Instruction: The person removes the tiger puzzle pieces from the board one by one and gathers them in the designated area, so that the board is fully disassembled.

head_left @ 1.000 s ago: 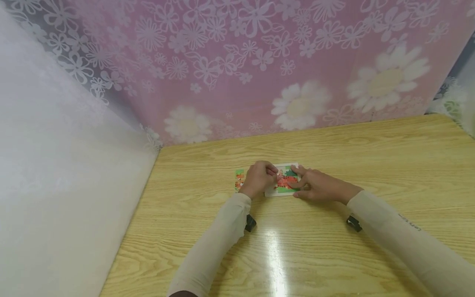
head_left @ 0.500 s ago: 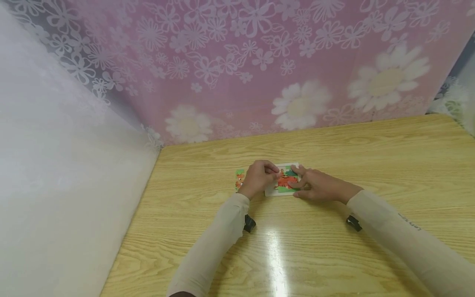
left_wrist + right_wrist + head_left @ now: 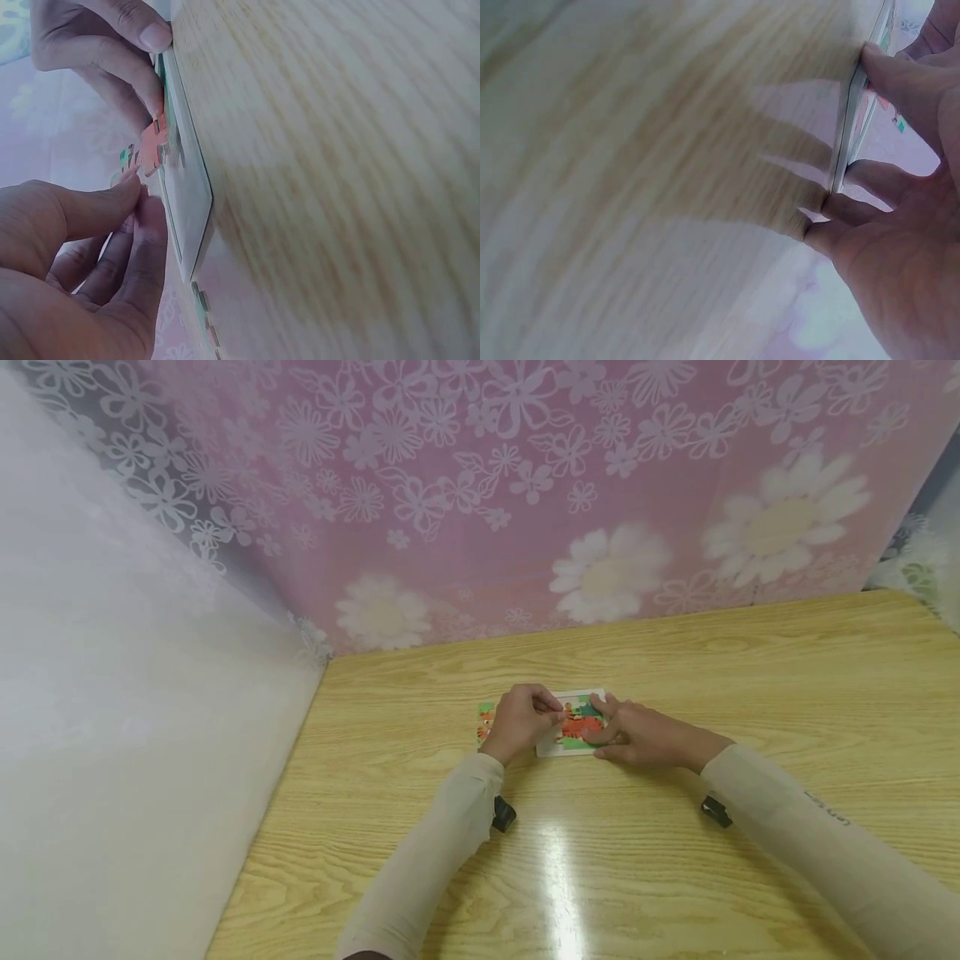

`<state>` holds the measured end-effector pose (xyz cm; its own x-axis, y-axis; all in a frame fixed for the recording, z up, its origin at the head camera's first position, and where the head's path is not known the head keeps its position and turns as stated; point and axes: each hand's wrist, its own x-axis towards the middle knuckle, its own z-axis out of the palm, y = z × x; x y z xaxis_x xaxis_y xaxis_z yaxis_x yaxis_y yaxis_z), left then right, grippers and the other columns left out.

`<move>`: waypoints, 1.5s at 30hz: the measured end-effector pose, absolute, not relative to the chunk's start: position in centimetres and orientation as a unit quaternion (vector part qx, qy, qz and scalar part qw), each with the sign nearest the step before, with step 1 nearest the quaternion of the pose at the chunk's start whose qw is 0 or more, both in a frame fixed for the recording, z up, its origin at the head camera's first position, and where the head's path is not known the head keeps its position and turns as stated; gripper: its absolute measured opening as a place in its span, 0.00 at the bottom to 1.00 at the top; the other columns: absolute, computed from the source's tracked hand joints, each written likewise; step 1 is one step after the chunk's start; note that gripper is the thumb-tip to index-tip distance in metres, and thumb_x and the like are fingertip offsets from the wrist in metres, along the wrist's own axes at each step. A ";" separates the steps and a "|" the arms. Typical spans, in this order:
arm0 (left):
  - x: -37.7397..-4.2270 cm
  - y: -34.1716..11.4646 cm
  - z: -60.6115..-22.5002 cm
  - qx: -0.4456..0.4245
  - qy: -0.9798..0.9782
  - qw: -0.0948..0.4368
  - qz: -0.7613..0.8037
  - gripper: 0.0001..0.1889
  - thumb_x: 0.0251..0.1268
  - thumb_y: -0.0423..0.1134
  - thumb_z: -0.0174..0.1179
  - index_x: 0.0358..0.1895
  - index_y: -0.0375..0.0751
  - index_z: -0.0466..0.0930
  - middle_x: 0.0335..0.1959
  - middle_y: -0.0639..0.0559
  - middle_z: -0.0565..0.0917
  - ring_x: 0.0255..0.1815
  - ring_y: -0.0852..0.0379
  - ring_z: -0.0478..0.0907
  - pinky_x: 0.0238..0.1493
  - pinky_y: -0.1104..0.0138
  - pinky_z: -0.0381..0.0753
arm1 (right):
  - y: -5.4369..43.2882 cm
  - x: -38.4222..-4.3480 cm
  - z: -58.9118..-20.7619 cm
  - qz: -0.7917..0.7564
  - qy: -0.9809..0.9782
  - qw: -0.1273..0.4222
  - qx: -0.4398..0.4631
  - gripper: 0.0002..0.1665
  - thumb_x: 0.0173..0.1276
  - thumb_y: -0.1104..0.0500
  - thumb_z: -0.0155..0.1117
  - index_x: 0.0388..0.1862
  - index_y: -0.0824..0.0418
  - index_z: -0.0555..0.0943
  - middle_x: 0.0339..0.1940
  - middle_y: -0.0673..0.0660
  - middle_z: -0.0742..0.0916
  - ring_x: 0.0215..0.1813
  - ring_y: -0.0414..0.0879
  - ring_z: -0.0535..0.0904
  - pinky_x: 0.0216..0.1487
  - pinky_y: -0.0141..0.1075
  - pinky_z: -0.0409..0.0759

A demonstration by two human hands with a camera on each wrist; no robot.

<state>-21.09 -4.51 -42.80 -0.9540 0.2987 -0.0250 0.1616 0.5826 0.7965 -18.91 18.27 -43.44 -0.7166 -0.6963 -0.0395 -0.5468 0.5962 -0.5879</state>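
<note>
A white-rimmed jigsaw puzzle board (image 3: 551, 750) lies on the table with red, orange and green pieces in it. At its left side my left hand (image 3: 519, 720) pinches a small jigsaw piece (image 3: 129, 157) between thumb and forefinger, largely covered by the fingertips. Just beside those fingertips an orange piece (image 3: 154, 146) stands up from the board at a tilt. My right hand (image 3: 637, 732) steadies the board from the right, thumb and outer fingers at its edges. One of its fingers reaches in over the picture. The board's left part is bare white where visible.
Left of the board, partly behind my left hand, lies an orange and green jigsaw section (image 3: 485, 722). The wooden table (image 3: 637, 860) meets a pink floral curtain (image 3: 465, 527) at the back and a white surface (image 3: 150, 735) at the left.
The left fingertips have shifted very slightly over the board's left part, and the orange print beside them shows more clearly than a second ago. The right hand stays in place.
</note>
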 end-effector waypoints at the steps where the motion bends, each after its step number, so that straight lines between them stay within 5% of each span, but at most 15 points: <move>1: -21.1 -4.5 -42.8 0.131 0.886 0.076 0.439 0.02 0.65 0.33 0.70 0.35 0.41 0.87 0.31 0.56 0.85 0.31 0.63 0.82 0.35 0.69 0.83 | 18.3 -18.9 -43.4 -0.277 0.884 0.135 -0.352 0.19 0.72 0.59 0.68 0.58 0.65 0.84 0.74 0.81 0.59 0.74 0.81 0.47 0.67 0.75 0.50; 13: -21.2 -6.4 -41.9 0.161 0.867 0.033 0.470 0.03 0.66 0.35 0.69 0.37 0.39 0.87 0.32 0.54 0.86 0.32 0.62 0.83 0.36 0.69 0.83 | 18.1 -19.0 -43.4 -0.240 0.898 0.134 -0.344 0.20 0.73 0.58 0.66 0.60 0.65 0.83 0.75 0.81 0.59 0.74 0.80 0.49 0.69 0.71 0.52; 32: -20.3 -11.2 -41.6 0.105 0.906 0.078 0.402 0.03 0.67 0.36 0.69 0.37 0.40 0.89 0.32 0.48 0.89 0.30 0.48 0.85 0.28 0.65 0.81 | 18.1 -18.7 -43.7 -0.253 0.900 0.087 -0.344 0.18 0.70 0.58 0.70 0.54 0.66 0.86 0.71 0.83 0.64 0.72 0.82 0.55 0.68 0.71 0.57; 45: -20.1 -11.3 -41.8 0.081 0.916 0.074 0.386 0.03 0.65 0.35 0.71 0.37 0.40 0.90 0.29 0.51 0.88 0.27 0.54 0.85 0.28 0.64 0.83 | 18.2 -18.6 -43.3 -0.263 0.901 0.103 -0.329 0.19 0.70 0.58 0.70 0.56 0.67 0.85 0.73 0.82 0.62 0.74 0.81 0.53 0.68 0.70 0.59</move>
